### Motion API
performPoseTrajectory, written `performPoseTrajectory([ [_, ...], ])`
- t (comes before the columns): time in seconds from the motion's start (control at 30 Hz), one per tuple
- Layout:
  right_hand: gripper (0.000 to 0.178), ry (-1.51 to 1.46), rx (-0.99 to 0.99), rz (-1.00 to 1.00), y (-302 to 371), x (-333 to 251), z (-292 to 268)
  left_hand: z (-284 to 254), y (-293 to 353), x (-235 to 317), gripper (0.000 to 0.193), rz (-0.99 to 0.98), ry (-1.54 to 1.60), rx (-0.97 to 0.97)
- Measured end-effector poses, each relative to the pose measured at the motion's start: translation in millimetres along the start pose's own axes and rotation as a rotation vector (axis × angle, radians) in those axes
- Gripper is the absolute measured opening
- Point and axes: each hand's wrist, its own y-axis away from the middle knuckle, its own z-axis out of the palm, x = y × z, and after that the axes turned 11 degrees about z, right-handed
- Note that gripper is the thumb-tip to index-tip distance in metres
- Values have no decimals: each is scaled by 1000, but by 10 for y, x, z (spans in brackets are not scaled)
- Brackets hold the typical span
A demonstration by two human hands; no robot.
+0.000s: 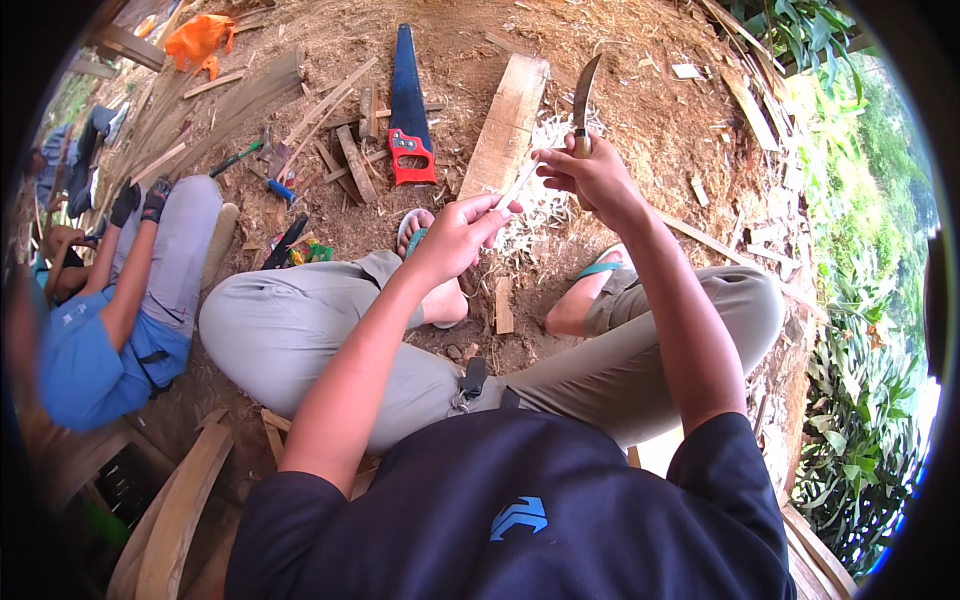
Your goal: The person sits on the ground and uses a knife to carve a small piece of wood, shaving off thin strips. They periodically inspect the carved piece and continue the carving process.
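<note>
My left hand (458,232) grips a thin pale wooden stick (519,184) that slants up to the right. My right hand (592,176) is closed around the handle of a curved knife (585,92), blade pointing up, and its fingers touch the stick's upper end. Both hands are raised above my knees. Below them lies a heap of pale wood shavings (535,215) on the bare soil, between my feet in sandals.
A wooden plank (507,125) lies ahead on the ground. A handsaw with a red handle (408,110) lies left of it among wood offcuts (345,150). Another person in blue (110,300) sits at my left. Greenery (870,330) drops off at the right.
</note>
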Motion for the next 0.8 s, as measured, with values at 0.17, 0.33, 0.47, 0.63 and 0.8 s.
performPoseTrajectory([
  [0.17,25,-73,-19,-49,-94,-68,10,-59,-98,-110,28,95,-55,73],
  [0.33,23,-89,133,-61,-136,-139,-70,16,-270,-39,31,71,-53,181],
  [0.47,20,-98,173,-80,-136,-160,-92,51,-338,-107,30,104,23,158],
  [0.63,19,-68,174,-81,-165,-140,-106,56,-337,-199,35,87,222,99],
  [0.8,19,-21,158,-38,-301,56,-159,54,-335,-273,30,20,324,26],
])
